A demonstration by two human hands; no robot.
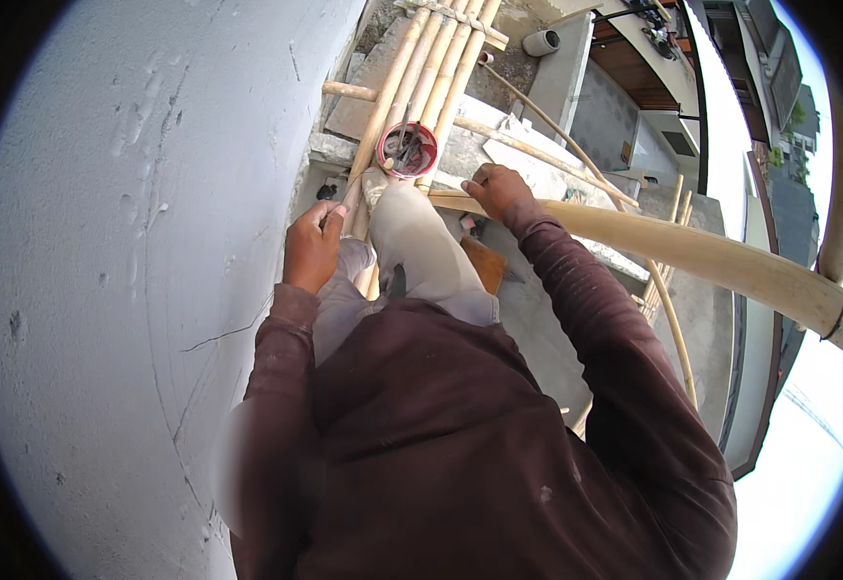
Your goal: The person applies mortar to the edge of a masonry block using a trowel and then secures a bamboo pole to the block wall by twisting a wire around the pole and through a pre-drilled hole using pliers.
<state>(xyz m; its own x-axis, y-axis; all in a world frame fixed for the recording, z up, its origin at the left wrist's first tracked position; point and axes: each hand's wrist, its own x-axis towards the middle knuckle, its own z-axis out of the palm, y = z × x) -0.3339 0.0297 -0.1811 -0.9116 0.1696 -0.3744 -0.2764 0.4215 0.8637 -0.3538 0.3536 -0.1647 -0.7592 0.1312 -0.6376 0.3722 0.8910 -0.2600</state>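
My left hand (311, 247) is closed beside the wall, with thumb and fingertips pinched together; whatever thin thing they may hold is too small to name. My right hand (504, 197) hovers above a thick bamboo pole (653, 237), its fingers curled in. I cannot make out what lies between those fingertips. Ahead of my knees, a red-rimmed bucket (432, 159) stands on bamboo poles (424, 72), apart from both hands. Greyish material and tool handles show inside it. Pale, dusty trousers (421, 237) cover my legs.
A grey plastered wall (131, 242) with cracks and pits runs close along my left. Thinner bamboo poles (537, 155) cross beyond my right hand. Far below are concrete ledges and a whitish cylindrical container (541, 43). Buildings (779, 87) stand off to the right.
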